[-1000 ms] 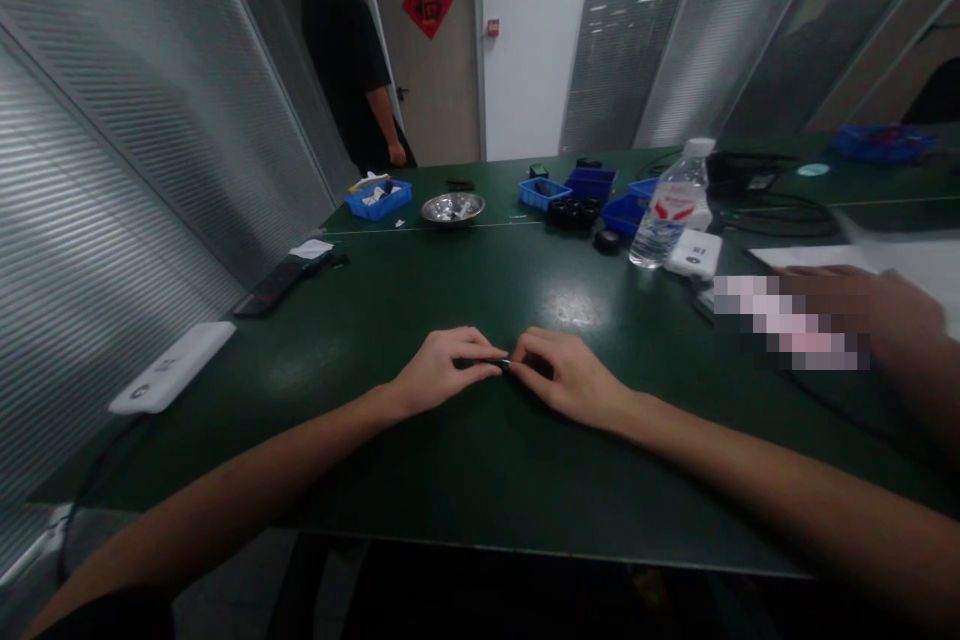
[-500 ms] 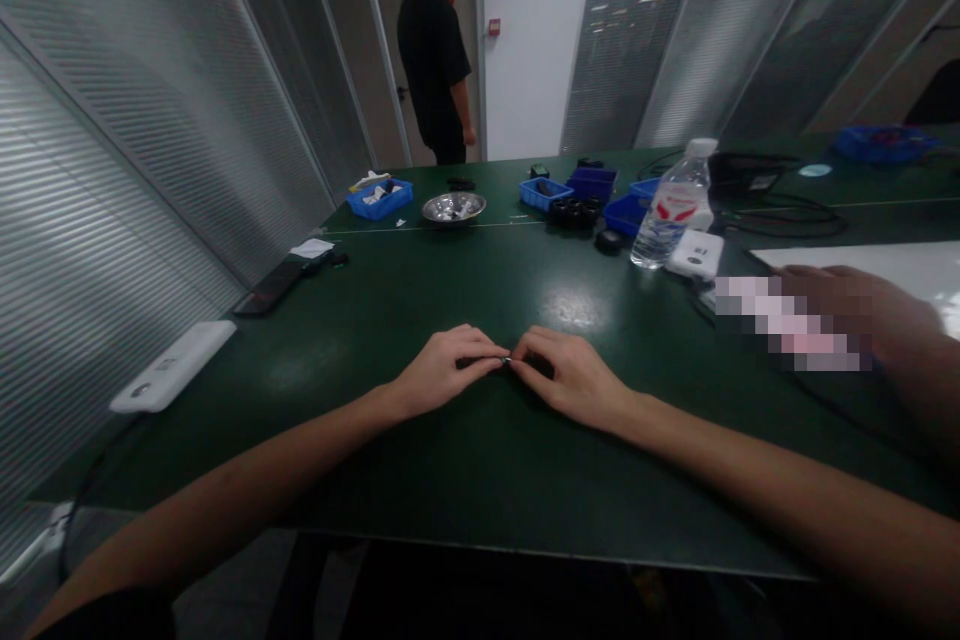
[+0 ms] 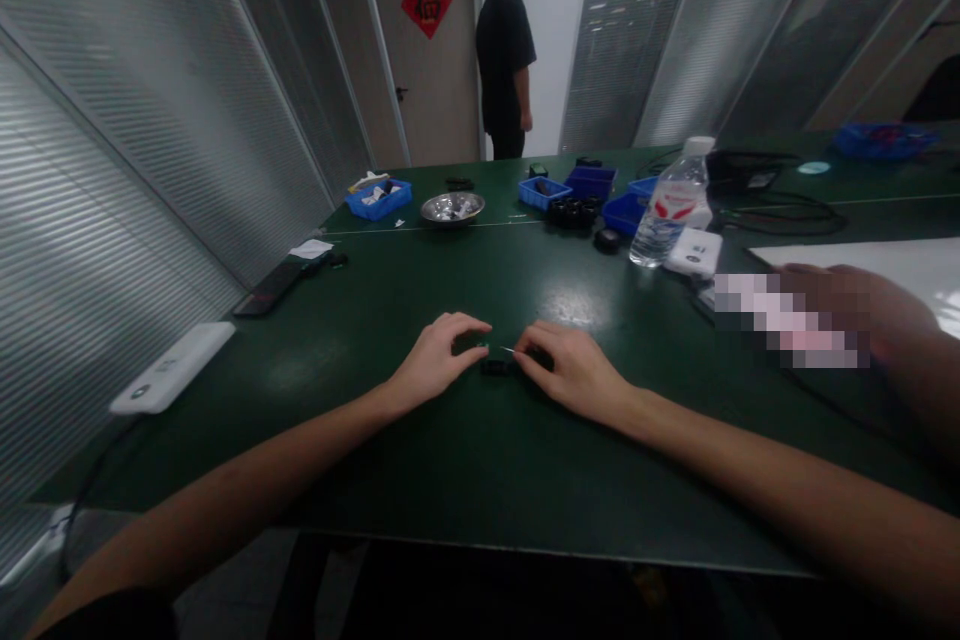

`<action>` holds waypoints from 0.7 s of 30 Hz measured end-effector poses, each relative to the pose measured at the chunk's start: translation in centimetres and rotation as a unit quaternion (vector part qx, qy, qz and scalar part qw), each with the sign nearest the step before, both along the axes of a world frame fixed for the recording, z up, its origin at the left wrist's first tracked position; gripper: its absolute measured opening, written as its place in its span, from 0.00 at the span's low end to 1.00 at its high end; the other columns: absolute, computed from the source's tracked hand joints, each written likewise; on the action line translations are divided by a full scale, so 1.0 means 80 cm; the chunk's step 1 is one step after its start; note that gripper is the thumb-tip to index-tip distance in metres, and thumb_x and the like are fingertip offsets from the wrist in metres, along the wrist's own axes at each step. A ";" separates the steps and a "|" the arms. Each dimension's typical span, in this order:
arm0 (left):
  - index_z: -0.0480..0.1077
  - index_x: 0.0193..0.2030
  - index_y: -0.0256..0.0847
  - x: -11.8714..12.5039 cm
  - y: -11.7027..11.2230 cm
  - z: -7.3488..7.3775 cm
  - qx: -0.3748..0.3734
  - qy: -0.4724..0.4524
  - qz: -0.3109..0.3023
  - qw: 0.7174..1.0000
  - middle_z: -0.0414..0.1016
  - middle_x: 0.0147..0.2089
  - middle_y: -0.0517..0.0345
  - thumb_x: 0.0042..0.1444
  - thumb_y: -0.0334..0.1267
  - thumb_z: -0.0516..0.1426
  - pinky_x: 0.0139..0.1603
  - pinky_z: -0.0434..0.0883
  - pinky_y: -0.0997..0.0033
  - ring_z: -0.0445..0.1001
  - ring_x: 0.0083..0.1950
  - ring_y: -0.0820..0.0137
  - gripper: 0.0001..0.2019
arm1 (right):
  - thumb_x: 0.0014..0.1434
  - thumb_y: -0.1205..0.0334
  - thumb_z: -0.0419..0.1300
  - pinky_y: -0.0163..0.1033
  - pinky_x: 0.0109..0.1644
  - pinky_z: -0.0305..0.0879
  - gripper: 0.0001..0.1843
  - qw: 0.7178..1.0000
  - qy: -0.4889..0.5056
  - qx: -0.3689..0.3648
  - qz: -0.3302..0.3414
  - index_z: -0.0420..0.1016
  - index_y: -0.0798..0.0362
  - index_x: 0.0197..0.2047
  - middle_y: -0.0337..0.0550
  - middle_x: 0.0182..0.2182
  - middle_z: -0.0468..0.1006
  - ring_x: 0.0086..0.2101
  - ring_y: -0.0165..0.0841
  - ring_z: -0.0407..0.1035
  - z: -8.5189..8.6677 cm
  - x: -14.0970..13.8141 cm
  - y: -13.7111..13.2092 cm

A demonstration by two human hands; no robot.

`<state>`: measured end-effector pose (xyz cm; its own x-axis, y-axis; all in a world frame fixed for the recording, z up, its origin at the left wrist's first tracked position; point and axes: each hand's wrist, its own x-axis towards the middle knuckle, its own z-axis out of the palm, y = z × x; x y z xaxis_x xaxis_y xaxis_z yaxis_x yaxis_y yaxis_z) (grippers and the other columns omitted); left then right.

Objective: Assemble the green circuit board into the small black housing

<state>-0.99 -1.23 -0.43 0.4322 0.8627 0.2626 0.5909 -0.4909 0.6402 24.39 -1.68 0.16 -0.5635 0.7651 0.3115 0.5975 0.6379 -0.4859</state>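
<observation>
Both my hands rest on the dark green table, near its middle. My left hand has its fingers curled and slightly lifted, the tips apart, with nothing between them. A small black part lies on the table between the hands. My right hand pinches a thin, light-coloured pin-like piece whose tip points toward the black part. The right fingers partly cover something dark beneath them.
A white flat device and a black phone lie at left. Farther back stand blue bins, a metal bowl, a water bottle and a white box. Another person's hand rests at right. A person stands by the door.
My left hand let go of the small black part and lifted back a little; the part now lies on the table. The standing person walked to the right.
</observation>
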 end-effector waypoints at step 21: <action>0.62 0.71 0.42 -0.038 0.030 -0.024 0.099 0.226 0.048 0.968 0.62 0.73 0.47 0.73 0.49 0.46 0.72 0.56 0.47 0.59 0.73 0.55 0.25 | 0.67 0.64 0.57 0.47 0.48 0.64 0.08 0.996 -0.048 0.063 -0.031 0.74 0.50 0.49 0.47 0.43 0.77 0.43 0.41 0.68 -0.009 -0.001 0.007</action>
